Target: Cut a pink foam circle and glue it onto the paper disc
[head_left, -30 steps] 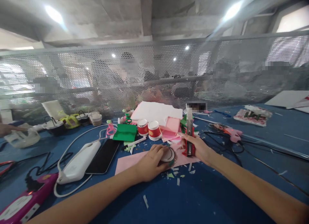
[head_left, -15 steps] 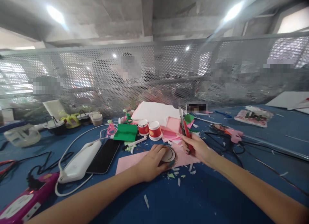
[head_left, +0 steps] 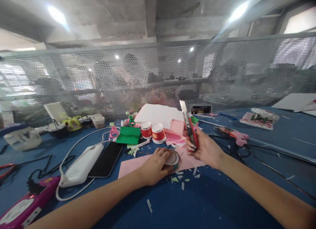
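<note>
My left hand [head_left: 156, 166] is closed round a white round piece [head_left: 172, 157] with a dark ring line on its top. It rests on a sheet of pink paper [head_left: 133, 164]; my fingers hide part of its far and near rim. Held upright in my right hand [head_left: 206, 148] is a red and black utility knife [head_left: 190, 128], its blade out and pointing up. The knife is to the right of the round piece and apart from it. Two red and white paper cups [head_left: 158, 133] stand upside down just behind my left hand.
Small paper scraps [head_left: 181, 179] lie around the work. A black phone [head_left: 106, 160], a white power bank [head_left: 81, 164] with a cable and a purple power strip [head_left: 29, 202] are at left. On the right lies a pink glue gun [head_left: 240, 137]. A perforated metal screen [head_left: 103, 77] stands behind.
My right hand has turned the utility knife so its flat side and blade face me more, and the fingers have shifted on the handle. My left hand stays still on the round piece.
</note>
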